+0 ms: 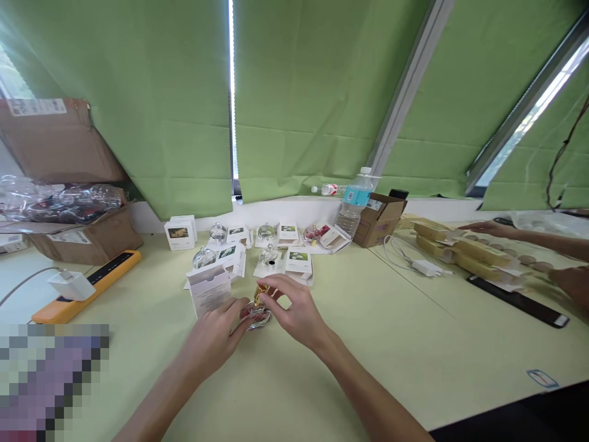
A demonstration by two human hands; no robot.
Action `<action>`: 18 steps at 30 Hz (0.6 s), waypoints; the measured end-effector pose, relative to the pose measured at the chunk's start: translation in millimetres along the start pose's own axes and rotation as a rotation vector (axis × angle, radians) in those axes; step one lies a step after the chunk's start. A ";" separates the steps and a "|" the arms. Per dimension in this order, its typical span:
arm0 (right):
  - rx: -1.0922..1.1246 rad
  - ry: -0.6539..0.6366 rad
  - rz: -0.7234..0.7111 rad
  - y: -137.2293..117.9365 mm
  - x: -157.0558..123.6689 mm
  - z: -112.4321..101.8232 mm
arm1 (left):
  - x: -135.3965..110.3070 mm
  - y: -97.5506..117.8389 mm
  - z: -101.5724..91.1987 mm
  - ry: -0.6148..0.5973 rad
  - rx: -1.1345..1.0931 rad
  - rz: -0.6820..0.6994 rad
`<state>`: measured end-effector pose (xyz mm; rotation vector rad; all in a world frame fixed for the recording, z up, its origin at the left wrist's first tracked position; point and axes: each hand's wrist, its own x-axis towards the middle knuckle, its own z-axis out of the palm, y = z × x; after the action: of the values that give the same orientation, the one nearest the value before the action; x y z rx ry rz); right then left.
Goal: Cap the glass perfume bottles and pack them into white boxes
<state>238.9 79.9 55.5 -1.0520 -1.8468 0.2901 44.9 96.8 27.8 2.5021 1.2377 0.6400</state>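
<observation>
My left hand (219, 331) is closed around the side of a small transparent, rounded container (260, 319) with something red inside, standing on the table. My right hand (297, 310) pinches a shiny gold-coloured piece (260, 294) just above that container; whether the two touch, I cannot tell. Behind my left hand stands a white printed box (209, 291) with its top flap up. Farther back, several transparent rounded containers, one of them a near one (269, 255), sit beside white picture boxes (298, 261).
On the left are an orange power strip (110, 273) with a white plug and cardboard boxes (87, 236). A large water bottle (355, 205) and a small open carton (380, 221) stand at the back. At right, another person's hand (490, 228) is by yellow boxes (478, 255).
</observation>
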 end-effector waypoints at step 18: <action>-0.108 -0.086 -0.055 2.6 -4.2 4.8 | -0.6 1.9 -1.1 0.005 -0.014 0.010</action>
<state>237.0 79.3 48.9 -1.0740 -1.9834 0.2078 45.3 95.3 29.5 2.4981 1.2195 0.6555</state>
